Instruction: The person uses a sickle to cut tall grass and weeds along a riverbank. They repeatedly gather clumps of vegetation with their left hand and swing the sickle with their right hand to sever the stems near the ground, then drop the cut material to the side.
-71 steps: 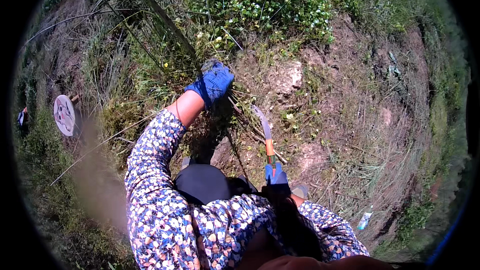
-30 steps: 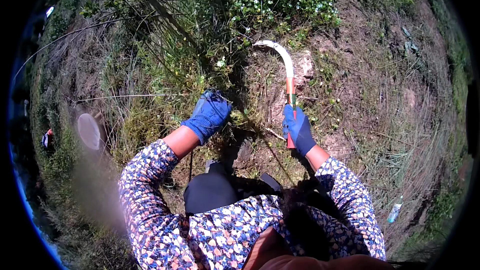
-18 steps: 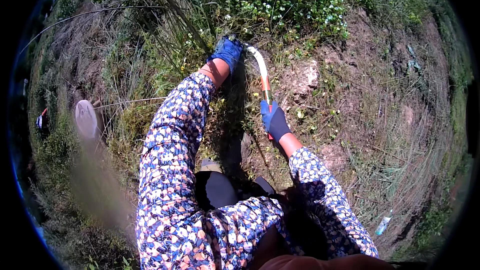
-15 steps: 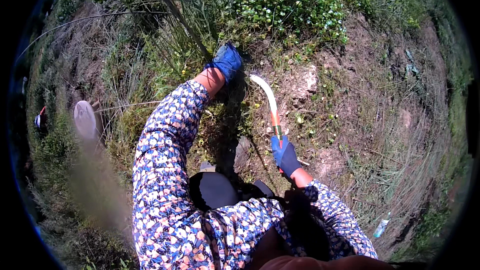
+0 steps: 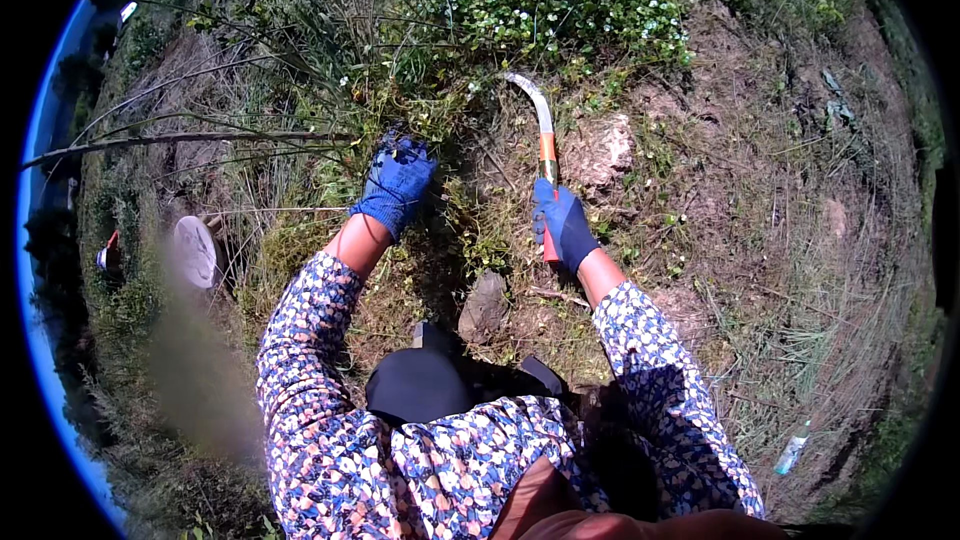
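In my right hand, which wears a blue glove, I grip a sickle by its red-orange handle. Its pale curved blade points away from me, and the tip reaches the edge of the low greenery. My left hand, gloved in blue too, is closed among weeds to the left of the blade. Leaves partly hide its fingers, and the stems seem to be held in them. A long brown stem lies bent over to the left, its near end close to this hand.
Leafy plants with small white flowers grow ahead. A pale rock sits right of the sickle, a grey stone nearer my feet. At left are a round pale disc-like object and a blurred shape. A plastic bottle lies at lower right.
My left hand has come back toward me and left, and the long stem has swung from upright to nearly flat. My right hand has moved the sickle forward, its tip nearer the plants.
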The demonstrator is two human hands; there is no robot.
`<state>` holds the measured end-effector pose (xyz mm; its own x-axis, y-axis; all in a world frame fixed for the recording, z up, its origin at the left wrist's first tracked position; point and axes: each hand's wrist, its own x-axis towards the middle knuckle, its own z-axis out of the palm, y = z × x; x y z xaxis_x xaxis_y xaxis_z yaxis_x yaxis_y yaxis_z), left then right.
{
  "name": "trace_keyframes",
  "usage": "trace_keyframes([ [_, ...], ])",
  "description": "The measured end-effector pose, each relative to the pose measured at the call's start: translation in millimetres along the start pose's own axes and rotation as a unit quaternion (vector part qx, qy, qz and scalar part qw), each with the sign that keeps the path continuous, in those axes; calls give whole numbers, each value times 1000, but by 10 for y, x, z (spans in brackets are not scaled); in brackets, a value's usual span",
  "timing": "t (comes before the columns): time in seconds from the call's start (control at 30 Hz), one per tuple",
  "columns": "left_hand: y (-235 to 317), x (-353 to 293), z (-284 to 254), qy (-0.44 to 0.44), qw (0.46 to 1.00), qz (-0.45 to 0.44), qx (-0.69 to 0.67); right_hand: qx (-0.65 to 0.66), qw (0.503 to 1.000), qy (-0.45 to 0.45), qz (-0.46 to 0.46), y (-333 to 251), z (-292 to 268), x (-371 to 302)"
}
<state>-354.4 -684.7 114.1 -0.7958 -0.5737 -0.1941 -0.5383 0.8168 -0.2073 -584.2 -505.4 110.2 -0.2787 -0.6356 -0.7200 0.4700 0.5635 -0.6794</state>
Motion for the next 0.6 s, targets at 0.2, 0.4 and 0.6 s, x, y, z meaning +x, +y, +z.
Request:
trace_keyframes([
  [0.2,60,384,76,39,999,17,4,-152,988,-35,-16,241,351,316],
  [0.4,-180,785,373,-41,995,-58,-73,-153,985,-77,-10,471,321,-808],
  [0.6,-84,351,49,-44,994,-90,-47,-312,946,-26,-82,271,-84,-526],
])
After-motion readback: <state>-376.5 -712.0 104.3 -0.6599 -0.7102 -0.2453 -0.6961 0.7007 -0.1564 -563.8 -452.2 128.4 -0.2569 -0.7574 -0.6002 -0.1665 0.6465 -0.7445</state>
